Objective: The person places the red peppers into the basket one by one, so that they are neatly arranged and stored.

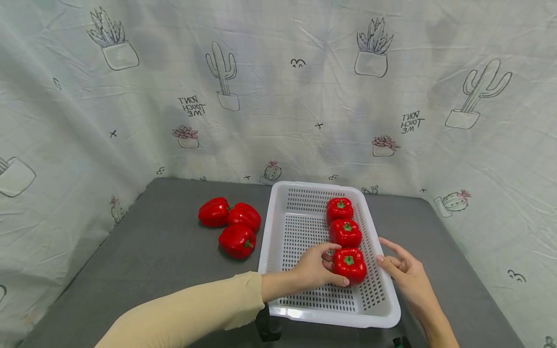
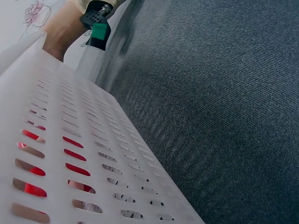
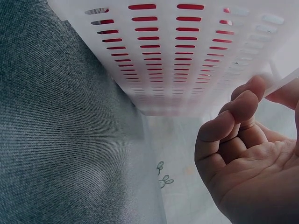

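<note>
A white perforated plastic basket (image 1: 335, 318) holds a row of three red bell peppers along its right side. My left hand (image 1: 314, 268) reaches in over the left rim and grips the nearest bell pepper (image 1: 354, 268), thumb in front and fingers behind. Beyond it sit the middle bell pepper (image 1: 345, 237) and the far bell pepper (image 1: 339, 208), stems up. With my right hand (image 1: 409, 276) I pinch the basket's right rim; in the right wrist view the fingers (image 3: 240, 105) curl beneath it. The left wrist view shows the basket's wall (image 2: 28, 98), with red visible through its slots; the left hand is mostly hidden there.
Left of the basket, three more red bell peppers (image 1: 237, 240) lie close together on the dark grey tabletop (image 1: 165, 270). A white curtain (image 1: 270, 111) printed with cacti hangs behind the table and along both sides.
</note>
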A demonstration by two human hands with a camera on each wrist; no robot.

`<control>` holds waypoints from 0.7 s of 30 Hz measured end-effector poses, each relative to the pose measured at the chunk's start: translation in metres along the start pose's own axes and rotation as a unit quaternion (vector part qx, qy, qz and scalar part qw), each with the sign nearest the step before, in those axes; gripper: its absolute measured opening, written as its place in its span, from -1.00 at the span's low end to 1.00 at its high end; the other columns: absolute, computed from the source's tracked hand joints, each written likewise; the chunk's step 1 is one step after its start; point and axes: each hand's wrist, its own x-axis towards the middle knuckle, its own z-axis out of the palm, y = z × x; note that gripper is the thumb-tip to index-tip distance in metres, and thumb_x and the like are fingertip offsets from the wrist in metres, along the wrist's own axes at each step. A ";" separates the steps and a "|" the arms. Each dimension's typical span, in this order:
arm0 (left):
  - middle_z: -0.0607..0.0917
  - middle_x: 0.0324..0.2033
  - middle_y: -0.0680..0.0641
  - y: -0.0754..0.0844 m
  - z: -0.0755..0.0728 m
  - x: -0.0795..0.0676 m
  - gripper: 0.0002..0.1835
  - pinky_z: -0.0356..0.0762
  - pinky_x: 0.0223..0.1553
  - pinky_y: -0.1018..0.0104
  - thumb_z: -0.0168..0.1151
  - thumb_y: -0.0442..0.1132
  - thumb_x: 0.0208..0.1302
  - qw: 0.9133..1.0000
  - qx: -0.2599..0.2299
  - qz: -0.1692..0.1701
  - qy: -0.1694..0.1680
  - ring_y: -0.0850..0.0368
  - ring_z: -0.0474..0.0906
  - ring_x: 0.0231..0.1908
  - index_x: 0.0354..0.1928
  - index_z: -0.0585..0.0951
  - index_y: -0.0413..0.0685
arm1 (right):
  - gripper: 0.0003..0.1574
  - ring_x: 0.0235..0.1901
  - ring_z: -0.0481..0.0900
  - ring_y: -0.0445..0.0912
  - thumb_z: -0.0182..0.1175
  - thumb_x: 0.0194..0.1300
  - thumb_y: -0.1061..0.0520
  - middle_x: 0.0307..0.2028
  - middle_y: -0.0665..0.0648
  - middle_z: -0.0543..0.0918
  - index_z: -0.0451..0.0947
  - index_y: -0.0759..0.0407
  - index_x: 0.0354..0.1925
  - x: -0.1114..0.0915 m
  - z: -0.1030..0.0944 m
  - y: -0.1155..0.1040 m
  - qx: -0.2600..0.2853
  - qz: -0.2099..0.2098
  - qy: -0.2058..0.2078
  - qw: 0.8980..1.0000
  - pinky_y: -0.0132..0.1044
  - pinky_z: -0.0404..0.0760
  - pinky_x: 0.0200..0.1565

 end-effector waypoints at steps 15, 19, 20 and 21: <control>0.57 -0.13 0.06 0.001 0.000 0.000 -0.21 0.62 -0.11 0.16 0.58 -0.28 -0.07 1.000 -0.018 -0.013 -0.015 0.12 0.61 -0.18 0.28 0.47 0.03 | -0.21 -0.29 0.74 0.07 0.21 0.41 0.02 -0.17 0.30 0.70 0.14 0.14 0.46 0.000 0.000 0.000 0.002 0.003 -0.002 1.000 -0.07 0.70 -0.33; 0.55 -0.10 0.03 0.005 -0.003 -0.003 -0.19 0.62 -0.12 0.15 0.59 -0.25 -0.08 1.000 -0.013 -0.018 -0.014 0.06 0.58 -0.14 0.29 0.46 0.03 | -0.21 -0.28 0.74 0.07 0.21 0.41 0.01 -0.15 0.31 0.70 0.14 0.14 0.46 0.000 0.000 0.000 0.002 0.009 -0.003 1.000 -0.06 0.70 -0.33; 0.54 -0.08 0.01 0.007 -0.006 -0.005 -0.18 0.62 -0.12 0.15 0.59 -0.24 -0.08 1.000 -0.007 -0.018 -0.018 0.05 0.57 -0.13 0.30 0.45 0.03 | -0.20 -0.28 0.74 0.07 0.22 0.41 0.01 -0.15 0.31 0.70 0.14 0.14 0.46 0.000 0.000 0.000 0.002 0.009 -0.003 1.000 -0.06 0.70 -0.33; 0.54 -0.07 0.01 0.008 -0.009 -0.006 -0.18 0.62 -0.13 0.16 0.59 -0.22 -0.08 1.000 -0.001 -0.019 -0.022 0.04 0.56 -0.12 0.30 0.45 0.04 | -0.20 -0.28 0.74 0.07 0.22 0.41 0.01 -0.14 0.31 0.70 0.14 0.14 0.46 0.000 0.000 0.000 0.001 0.010 -0.002 1.000 -0.06 0.70 -0.33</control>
